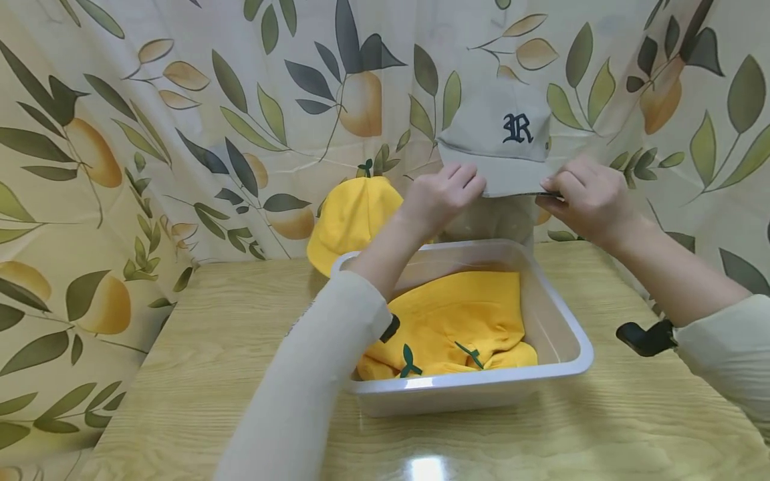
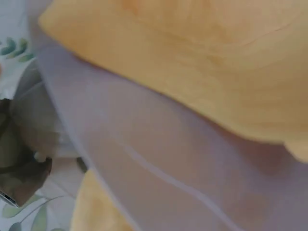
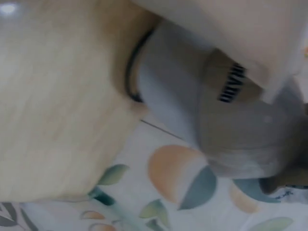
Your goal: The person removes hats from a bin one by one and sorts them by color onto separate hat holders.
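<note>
Evidently, the step in hand is positioning a pale grey fabric baseball cap with a black letter: left hand and right hand grip its brim above another greyish cap; next probably calls for steady, level lowering.

Table: pale wood grain, glossy, glare spot up front. Directly on it: white tub right of centre, yellow hat behind its left corner, grey cap behind its back rim, partly hidden.
</note>
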Motion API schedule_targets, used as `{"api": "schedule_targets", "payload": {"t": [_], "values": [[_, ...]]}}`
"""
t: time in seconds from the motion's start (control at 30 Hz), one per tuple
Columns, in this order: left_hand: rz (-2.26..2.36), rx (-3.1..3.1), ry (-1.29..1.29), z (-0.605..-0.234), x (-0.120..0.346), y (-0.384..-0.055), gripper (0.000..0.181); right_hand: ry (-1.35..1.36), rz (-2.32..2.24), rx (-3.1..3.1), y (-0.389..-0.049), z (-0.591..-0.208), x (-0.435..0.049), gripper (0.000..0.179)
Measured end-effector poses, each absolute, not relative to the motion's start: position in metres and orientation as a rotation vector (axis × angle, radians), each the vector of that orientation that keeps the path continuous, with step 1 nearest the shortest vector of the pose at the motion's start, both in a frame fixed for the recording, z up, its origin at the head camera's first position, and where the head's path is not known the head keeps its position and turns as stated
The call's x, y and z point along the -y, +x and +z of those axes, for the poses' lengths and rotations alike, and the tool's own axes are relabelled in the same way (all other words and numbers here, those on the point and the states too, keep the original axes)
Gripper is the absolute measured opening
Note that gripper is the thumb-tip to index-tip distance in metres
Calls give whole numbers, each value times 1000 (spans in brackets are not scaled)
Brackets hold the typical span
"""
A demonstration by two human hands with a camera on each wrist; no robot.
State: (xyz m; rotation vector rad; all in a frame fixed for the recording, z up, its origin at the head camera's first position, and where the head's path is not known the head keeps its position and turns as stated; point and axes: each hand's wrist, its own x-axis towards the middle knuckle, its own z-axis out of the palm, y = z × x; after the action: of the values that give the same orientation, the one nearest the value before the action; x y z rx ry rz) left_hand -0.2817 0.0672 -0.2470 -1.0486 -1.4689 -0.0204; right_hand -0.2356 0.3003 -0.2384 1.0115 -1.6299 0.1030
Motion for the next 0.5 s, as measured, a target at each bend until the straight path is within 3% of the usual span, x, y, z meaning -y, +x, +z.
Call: {"api": "schedule_targets", "payload": {"t": [0.5], "values": [[245, 1795, -1221, -313, -91, -271, 30, 1119, -19, 1946, -236, -302, -335, 41]]}}
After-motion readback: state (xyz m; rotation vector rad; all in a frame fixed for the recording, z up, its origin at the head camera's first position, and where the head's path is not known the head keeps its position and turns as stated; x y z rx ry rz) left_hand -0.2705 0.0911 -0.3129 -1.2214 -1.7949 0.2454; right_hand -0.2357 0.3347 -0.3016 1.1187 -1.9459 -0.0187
